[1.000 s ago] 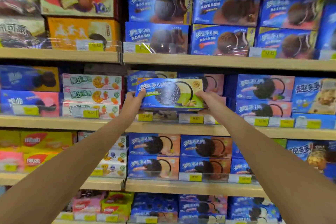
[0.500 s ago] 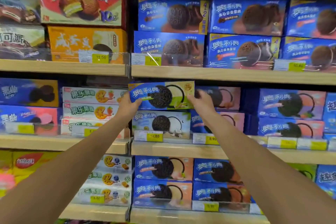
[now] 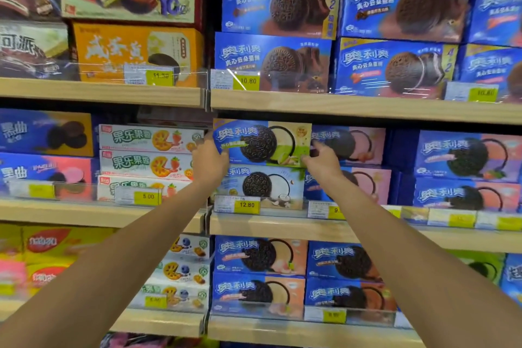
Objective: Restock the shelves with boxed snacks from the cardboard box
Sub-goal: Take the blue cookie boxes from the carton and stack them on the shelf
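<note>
The blue-and-green Oreo box [image 3: 262,143] shows "OREO" on its printed biscuit, beside Chinese lettering. Both arms reach up and forward. The left grip [image 3: 210,161] clamps the box's left end and the right grip [image 3: 320,162] pinches its lower right corner. It sits atop a coconut Oreo box [image 3: 262,186] on the middle shelf [image 3: 282,227], above a "12.80" price tag [image 3: 246,204].

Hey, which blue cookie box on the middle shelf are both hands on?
The blue-and-green cookie box, topmost in its stack, above the blue-and-white coconut cookie box. The left hand and right hand grip its lower corners; the others show pink or white.
</note>
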{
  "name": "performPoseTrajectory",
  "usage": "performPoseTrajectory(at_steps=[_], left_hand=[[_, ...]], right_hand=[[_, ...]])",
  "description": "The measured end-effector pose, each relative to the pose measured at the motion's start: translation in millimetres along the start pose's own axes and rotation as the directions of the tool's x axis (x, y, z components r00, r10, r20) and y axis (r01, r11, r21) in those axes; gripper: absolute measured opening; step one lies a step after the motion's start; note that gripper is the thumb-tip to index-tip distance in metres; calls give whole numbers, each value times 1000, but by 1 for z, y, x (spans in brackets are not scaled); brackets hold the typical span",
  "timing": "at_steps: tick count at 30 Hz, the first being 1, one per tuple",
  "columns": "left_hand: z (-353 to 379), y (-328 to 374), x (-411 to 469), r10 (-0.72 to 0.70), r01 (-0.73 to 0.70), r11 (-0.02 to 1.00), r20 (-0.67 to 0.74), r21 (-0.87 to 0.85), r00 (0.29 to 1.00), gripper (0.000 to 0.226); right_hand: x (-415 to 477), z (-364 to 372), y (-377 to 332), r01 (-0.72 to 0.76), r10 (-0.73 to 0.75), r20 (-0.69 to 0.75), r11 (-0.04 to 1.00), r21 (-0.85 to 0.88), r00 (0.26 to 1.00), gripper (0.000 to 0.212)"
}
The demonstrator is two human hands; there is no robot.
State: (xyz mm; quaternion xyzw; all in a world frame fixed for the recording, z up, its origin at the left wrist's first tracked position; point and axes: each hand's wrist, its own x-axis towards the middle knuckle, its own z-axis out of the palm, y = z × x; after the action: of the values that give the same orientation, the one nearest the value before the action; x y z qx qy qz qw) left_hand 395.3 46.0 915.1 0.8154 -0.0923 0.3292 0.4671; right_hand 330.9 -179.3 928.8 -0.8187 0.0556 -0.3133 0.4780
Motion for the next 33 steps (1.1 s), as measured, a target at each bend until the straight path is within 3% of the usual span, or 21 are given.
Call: performPoseTrajectory(at_steps=[7,9,14,19,22,25,30,33], left_hand=[[-12,16,-16,-15,32,982,90,-184,996,35],[-15,18,-21,-18,43,977,116,-210,993,37],[-15,17,-33,-34,52,982,102,-179,994,43],[-16,30,-56,-32,45,994,125,-102,992,42],[-18,37,-67,-29,51,993,198,-103,980,53],[-16,45,-83,-65,129,970,293,-204,954,58],[-3,61,-124,-74,272,895,484,-353,872,35],[14,68,-166,-52,282,906,580,-315,813,25]], right_hand=[[10,-4,17,-142,109,238,982,125,965,83],[11,-2,21,-145,106,261,980,136,959,74],[-18,-5,2,-147,129,143,982,122,981,55],[-27,-11,-3,-139,131,260,990,13,957,53],[-36,-14,-3,-133,122,255,991,26,959,55],[-54,-20,-3,-72,48,184,990,121,982,37],[-92,-43,11,-101,63,172,969,226,983,19],[-121,-59,39,-125,89,205,977,171,975,20]])
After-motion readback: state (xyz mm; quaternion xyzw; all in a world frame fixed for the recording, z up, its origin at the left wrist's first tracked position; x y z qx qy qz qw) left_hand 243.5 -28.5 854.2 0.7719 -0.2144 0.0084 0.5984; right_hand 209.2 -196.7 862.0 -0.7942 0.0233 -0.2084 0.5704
